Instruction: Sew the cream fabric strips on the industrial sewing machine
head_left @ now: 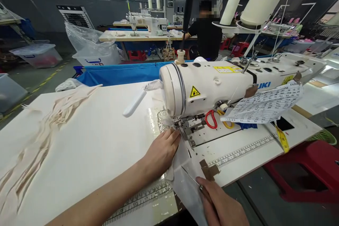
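At the needle area of the white sewing machine (209, 81), my left hand (165, 146) presses on a pale, thin fabric (186, 183), its fingers together and curled. The fingertips are partly hidden beside the presser foot. My right hand (222, 203), lower down at the table's front edge, is closed round the handle of an awl (192, 176). Its thin metal point lies over the fabric and aims up and left toward my left hand. The fabric runs from the machine bed down past the table edge, against my right hand.
Cream fabric strips (53, 127) and a white-handled tool (134, 104) lie left. Red-handled scissors (211, 119) and a printed paper sheet (265, 104) are at the machine. A red stool (304, 173) stands right. A person in black (209, 39) sits beyond, facing away.
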The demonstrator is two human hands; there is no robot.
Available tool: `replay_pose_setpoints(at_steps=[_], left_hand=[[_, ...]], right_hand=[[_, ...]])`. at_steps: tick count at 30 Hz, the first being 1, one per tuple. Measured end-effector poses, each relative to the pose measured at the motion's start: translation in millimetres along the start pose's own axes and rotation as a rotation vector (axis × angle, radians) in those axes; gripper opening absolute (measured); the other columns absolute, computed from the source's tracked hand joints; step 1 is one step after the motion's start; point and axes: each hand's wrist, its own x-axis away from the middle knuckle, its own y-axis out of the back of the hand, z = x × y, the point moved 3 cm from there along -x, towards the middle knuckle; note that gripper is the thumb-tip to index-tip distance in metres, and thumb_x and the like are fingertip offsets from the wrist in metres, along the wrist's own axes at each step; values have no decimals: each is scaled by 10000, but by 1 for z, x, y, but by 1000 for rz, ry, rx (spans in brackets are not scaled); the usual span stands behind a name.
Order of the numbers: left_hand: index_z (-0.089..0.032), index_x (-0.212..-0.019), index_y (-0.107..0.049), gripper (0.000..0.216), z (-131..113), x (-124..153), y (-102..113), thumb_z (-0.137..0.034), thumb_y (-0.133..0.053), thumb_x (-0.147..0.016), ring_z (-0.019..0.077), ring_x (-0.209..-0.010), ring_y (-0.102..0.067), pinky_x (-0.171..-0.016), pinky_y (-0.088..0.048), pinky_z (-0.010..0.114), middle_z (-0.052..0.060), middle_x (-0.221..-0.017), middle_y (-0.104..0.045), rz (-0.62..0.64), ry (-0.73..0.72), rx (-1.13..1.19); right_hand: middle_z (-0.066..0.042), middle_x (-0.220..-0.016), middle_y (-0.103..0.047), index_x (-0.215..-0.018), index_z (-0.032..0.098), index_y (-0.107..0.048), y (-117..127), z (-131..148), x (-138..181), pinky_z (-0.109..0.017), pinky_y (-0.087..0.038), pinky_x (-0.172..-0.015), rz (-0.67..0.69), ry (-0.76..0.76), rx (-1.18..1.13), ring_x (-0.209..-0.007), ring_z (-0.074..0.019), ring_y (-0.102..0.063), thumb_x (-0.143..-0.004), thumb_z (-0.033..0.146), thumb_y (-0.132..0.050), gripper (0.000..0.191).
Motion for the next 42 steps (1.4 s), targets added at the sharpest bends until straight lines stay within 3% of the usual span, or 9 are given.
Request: replay_pose_setpoints(at_steps=[7, 13, 20, 30, 42], left_hand=[[-70, -1267, -604, 416, -2, 10, 0, -53, -356, -934, 258, -1229, -549, -1045, -484, 416, 145, -1299, -632, -37, -53, -23], [-43, -1287, -593, 434, 3, 10, -6, -70, -355, -925, 265, -1230, -570, -1034, -499, 429, 153, -1306, -639, -72, -56, -52], [-71, -1348, -552, 441, 10, 11, -3, -233, -359, -985, 240, -1333, -495, -1130, -437, 427, 114, -1396, -586, -23, 16, 69], [-38, -1362, -516, 468, 1, 10, -6, -239, -350, -973, 287, -1310, -495, -1081, -456, 454, 164, -1363, -580, -51, 64, -21], [-80, -1354, -539, 461, -8, 16, -10, -263, -317, -995, 265, -1363, -456, -1153, -332, 439, 129, -1418, -560, -108, 40, -97]], right_hand=[[-94, -954, -714, -1353, 203, -466, 0, -6, -7, -257, -612, -612, 31, 20, 26, -767, -216, -750, -955, 83, -396, 421], [-100, -973, -735, -1288, 187, -512, 0, -3, -13, -263, -609, -611, 27, 46, 94, -759, -225, -755, -939, 77, -380, 389], [-102, -972, -728, -1257, 176, -522, 0, -3, -25, -280, -602, -573, 22, 39, 135, -735, -219, -742, -950, 82, -367, 357], [-123, -1023, -719, -1251, 161, -534, 1, -1, -37, -341, -600, -589, 55, -4, 164, -764, -248, -731, -962, 81, -346, 354], [-82, -984, -682, -1268, 186, -513, -3, 2, -46, -334, -532, -578, 135, -64, 164, -762, -242, -697, -960, 82, -353, 362]])
